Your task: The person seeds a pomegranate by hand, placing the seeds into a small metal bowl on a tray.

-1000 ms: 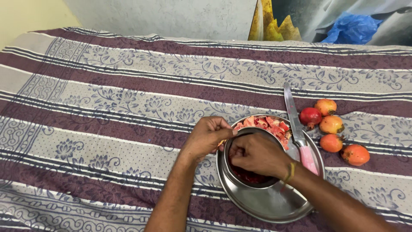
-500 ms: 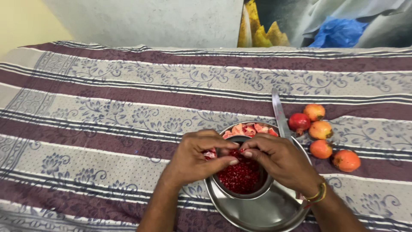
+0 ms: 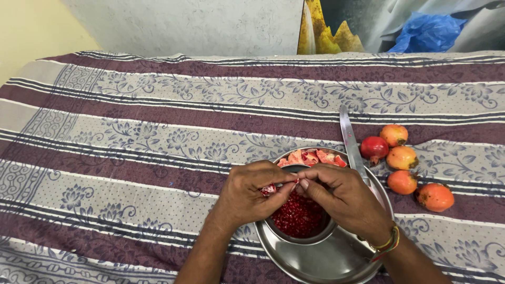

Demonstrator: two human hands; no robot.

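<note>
Two hands meet right over a small steel bowl [image 3: 310, 237] that's full of red pomegranate seeds [image 3: 297, 218]. The left hand [image 3: 247, 194] and right hand [image 3: 342, 194] are both pinched shut on a little piece of pomegranate [image 3: 269, 189], fingertips touching above the bowl's near-left rim. The bowl sits in a bigger steel plate [image 3: 321, 260], and a pile of peel chunks [image 3: 313, 156] lies on the plate's far side. A knife [image 3: 351, 142] leans across the plate's right edge, blade pointing away. Just to the right of that, five whole pomegranates [image 3: 402, 158] sit clustered on the striped floral cloth [image 3: 131, 142]. Way at the back there's a blue plastic bag [image 3: 426, 34] against the wall
</note>
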